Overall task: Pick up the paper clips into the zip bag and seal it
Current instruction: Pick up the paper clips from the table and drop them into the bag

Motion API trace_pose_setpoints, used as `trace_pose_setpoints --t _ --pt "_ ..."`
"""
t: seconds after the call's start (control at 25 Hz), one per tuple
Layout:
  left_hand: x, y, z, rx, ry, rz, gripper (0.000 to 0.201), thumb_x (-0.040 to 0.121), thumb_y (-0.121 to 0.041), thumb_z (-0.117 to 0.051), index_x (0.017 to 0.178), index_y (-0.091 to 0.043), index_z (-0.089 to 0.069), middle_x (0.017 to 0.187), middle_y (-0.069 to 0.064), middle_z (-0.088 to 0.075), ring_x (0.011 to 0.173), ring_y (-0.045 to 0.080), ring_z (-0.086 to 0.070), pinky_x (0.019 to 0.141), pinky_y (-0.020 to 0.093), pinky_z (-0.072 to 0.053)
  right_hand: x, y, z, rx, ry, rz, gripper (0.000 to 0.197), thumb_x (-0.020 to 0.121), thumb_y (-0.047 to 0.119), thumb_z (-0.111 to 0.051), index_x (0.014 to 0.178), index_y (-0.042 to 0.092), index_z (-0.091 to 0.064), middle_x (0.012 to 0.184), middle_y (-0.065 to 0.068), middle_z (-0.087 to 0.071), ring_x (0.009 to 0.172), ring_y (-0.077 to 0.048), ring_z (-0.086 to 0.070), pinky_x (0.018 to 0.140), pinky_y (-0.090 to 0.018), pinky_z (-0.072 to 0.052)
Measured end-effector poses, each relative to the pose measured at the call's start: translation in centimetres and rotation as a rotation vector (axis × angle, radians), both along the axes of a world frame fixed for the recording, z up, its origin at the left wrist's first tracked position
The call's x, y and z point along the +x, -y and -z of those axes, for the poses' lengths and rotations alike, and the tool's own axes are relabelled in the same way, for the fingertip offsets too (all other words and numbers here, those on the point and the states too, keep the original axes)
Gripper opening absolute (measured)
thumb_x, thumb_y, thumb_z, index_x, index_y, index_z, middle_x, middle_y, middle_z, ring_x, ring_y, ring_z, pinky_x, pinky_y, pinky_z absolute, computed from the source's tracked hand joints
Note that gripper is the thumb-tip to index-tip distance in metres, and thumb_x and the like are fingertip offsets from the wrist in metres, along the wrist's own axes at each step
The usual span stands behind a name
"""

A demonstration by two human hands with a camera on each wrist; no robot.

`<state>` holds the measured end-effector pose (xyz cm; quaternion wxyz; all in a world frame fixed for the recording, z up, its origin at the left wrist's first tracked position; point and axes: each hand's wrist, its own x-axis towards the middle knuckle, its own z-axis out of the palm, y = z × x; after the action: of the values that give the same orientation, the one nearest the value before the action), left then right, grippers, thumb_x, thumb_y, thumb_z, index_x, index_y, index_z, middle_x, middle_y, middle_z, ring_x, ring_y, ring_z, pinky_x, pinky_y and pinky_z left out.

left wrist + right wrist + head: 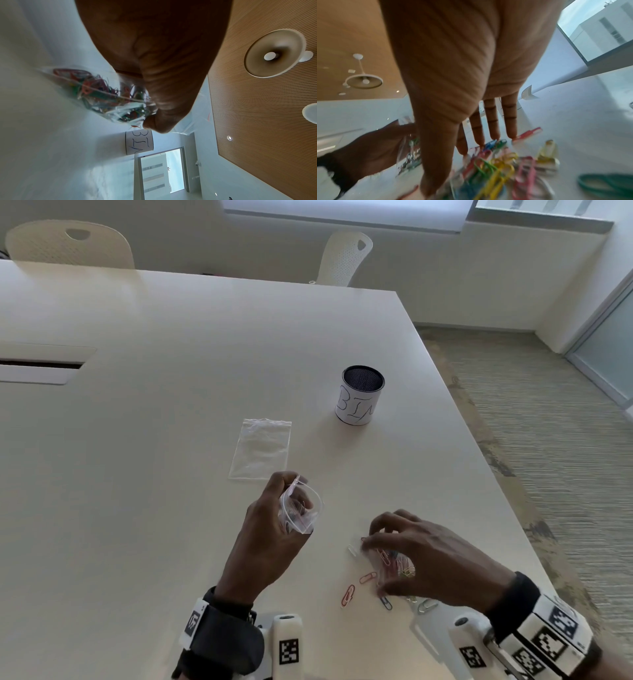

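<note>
My left hand (289, 493) holds a small clear zip bag (303, 517) upright above the white table (137, 457), mouth spread wide. In the left wrist view the bag (102, 94) holds several coloured paper clips. To its right, my right hand (380, 556) arches over a loose pile of coloured paper clips (402, 568). Its fingertips (494, 136) and thumb touch the pile (501, 165) with the fingers straight; nothing is lifted. A red clip (347, 595), a blue clip (386, 603) and a silver clip (426, 606) lie around it.
A second, flat zip bag (260, 450) lies beyond my left hand. A mesh cup with a white label (359, 397) stands further back, near the table's right edge. Two white chairs (68, 244) stand at the far side. A cable hatch (41, 368) sits at the left.
</note>
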<state>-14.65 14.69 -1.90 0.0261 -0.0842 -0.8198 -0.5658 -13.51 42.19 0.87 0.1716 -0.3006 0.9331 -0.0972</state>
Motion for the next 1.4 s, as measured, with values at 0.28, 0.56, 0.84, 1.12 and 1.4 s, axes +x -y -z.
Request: trace_pose_setpoints --t 0.28,0.56,0.84,1.12,1.4 --pt "-0.1 -0.1 0.1 0.001 -0.008 0.007 0.052 0.083 0.003 -0.078 0.116 -0.030 -0.057 0.104 -0.020 -0.069 0.093 0.008 -0.070 0.079 0.006 -0.050 1.3 -0.8 -0.6 0.072 -0.018 0.042 0.063 0.092 0.066 -0.060 0.149 0.044 -0.044 0.146 0.022 -0.042 0.125 0.002 -0.045 0.096 -0.016 -0.046" --pt "-0.1 -0.1 0.3 -0.015 -0.007 -0.001 0.053 0.082 0.004 -0.078 0.118 -0.030 -0.057 0.103 -0.021 -0.070 0.092 0.007 -0.071 0.078 0.006 -0.050 1.6 0.8 1.3 -0.028 -0.074 0.105 0.007 0.104 0.023 -0.060 0.108 0.027 -0.065 0.112 0.009 -0.057 0.099 -0.010 -0.061 0.079 -0.027 -0.054" --pt "-0.1 0.1 0.3 -0.031 -0.003 0.007 0.055 0.081 0.002 -0.079 0.121 -0.028 -0.057 0.103 -0.019 -0.069 0.093 0.006 -0.070 0.077 0.007 -0.050 0.0 1.6 1.0 -0.164 -0.082 0.211 0.015 0.098 0.007 -0.067 0.100 0.018 -0.077 0.096 0.005 -0.068 0.078 -0.013 -0.069 0.068 -0.031 -0.055" --pt "-0.1 0.1 0.1 -0.029 -0.001 0.014 0.055 0.082 0.004 -0.078 0.121 -0.028 -0.056 0.103 -0.019 -0.068 0.092 0.005 -0.069 0.077 0.006 -0.049 -1.6 3.3 -2.8 -0.745 0.018 0.448 0.014 0.087 0.002 -0.082 0.095 0.014 -0.082 0.087 0.004 -0.081 0.082 -0.011 -0.079 0.082 -0.031 -0.065" --pt "0.1 -0.1 -0.5 -0.027 0.006 0.013 0.054 0.083 0.001 -0.080 0.121 -0.029 -0.054 0.092 -0.014 -0.073 0.086 0.002 -0.072 0.068 0.008 -0.051 -2.2 9.6 -4.5 -0.973 -0.061 0.451 0.014 0.085 0.000 -0.083 0.092 0.012 -0.082 0.085 0.002 -0.081 0.079 -0.009 -0.078 0.077 -0.020 -0.061"
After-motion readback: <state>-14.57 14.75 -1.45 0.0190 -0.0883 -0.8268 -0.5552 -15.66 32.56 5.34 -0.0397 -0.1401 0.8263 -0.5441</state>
